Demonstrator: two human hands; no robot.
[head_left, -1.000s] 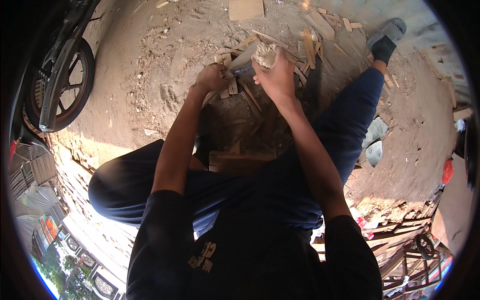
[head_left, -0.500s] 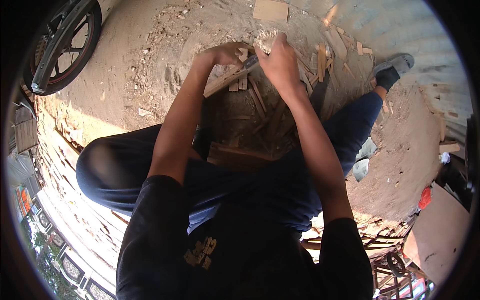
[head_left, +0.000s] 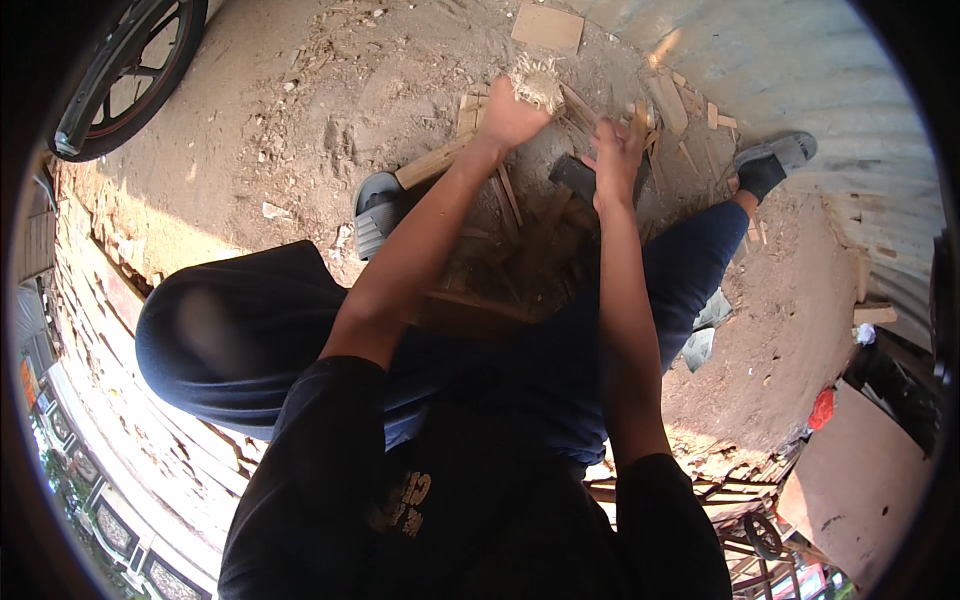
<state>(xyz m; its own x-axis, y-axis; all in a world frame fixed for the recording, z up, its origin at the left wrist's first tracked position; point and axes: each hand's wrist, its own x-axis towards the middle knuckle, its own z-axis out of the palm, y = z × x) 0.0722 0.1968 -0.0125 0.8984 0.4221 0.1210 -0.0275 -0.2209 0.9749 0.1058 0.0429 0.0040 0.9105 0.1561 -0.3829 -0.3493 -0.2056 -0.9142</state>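
My left hand is closed in a fist around a pale, frayed bundle of what look like wood fibres or shavings, whose bushy end sticks out above the fingers. To its right, my right hand has its fingers spread, with nothing visible in its grasp. A dark flat piece lies beside and partly behind that hand; I cannot tell whether they touch. Under my left wrist runs a light wooden plank, its far end hidden by the hand.
Several wood offcuts lie on the sandy ground at the right. A square board is at the far side. My sandalled feet flank the work spot. A motorcycle wheel stands far left; corrugated sheeting rises at right.
The frayed bundle has passed from my right hand to my left. My right hand has moved right and nearer, and its fingers have opened. A grey blade-like piece by the plank is no longer visible there.
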